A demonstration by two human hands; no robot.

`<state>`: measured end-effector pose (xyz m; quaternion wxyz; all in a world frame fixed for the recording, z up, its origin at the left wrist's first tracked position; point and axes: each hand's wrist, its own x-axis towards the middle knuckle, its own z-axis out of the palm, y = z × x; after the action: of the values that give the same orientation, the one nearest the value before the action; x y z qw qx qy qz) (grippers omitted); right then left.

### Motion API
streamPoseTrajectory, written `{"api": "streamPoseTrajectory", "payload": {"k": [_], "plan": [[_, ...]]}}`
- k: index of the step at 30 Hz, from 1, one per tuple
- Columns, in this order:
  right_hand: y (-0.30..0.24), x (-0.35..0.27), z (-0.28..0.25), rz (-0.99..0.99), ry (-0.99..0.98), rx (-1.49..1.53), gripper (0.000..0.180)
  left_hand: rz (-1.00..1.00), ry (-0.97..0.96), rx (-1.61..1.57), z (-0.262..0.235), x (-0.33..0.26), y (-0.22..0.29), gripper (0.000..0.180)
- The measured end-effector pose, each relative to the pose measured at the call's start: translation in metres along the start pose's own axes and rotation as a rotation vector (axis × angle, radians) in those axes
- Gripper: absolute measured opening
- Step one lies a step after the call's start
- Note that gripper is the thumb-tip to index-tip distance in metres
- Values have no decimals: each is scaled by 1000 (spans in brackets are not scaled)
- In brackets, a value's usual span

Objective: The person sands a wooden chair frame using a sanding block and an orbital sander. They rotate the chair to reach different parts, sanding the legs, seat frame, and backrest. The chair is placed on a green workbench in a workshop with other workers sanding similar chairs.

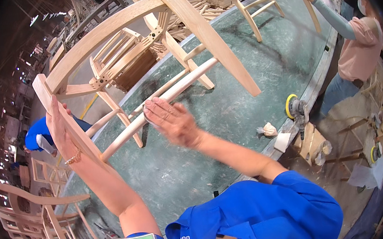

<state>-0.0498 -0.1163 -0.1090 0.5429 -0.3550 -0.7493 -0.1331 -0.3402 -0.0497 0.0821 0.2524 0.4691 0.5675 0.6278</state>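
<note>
A bare pale-wood chair frame (107, 28) stands tilted on the green-topped table (232, 148). My left hand (60, 126) is closed round its near left leg (80, 131), with a bracelet at the wrist. Across the round rung (191, 76) between the two near legs lies my right hand (170, 121), fingers pressed together over the wood. A thin dark edge shows under these fingers; what it belongs to is hidden. The chair's other near leg (208, 33) slants down to the right.
An orbital sander with a yellow pad (294, 107) rests at the table's right edge, near a crumpled cloth (268, 130) and a white block (282, 142). A co-worker (357, 50) handles another chair (250, 10) at far right. More chair frames (47, 214) stand at left.
</note>
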Motion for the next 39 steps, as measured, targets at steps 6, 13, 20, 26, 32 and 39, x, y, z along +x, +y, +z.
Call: {"api": "streamPoseTrajectory", "payload": {"k": [6,13,20,26,32,39], "plan": [[85,-3,-32,372,238,-281,38,-4,-16,-36,10,11,0,46],[17,6,12,-24,38,-84,42,-18,-55,-36,-3,29,-6,48],[37,2,29,338,261,25,50,-20,-65,-70,11,36,-8,49],[5,15,28,-66,-3,115,44,-45,-42,-33,-18,51,-17,50],[85,17,-17,323,224,-110,35,-22,-48,-82,13,35,-11,49],[-37,30,-26,150,-96,525,33,37,-23,-10,0,-3,0,48]]}}
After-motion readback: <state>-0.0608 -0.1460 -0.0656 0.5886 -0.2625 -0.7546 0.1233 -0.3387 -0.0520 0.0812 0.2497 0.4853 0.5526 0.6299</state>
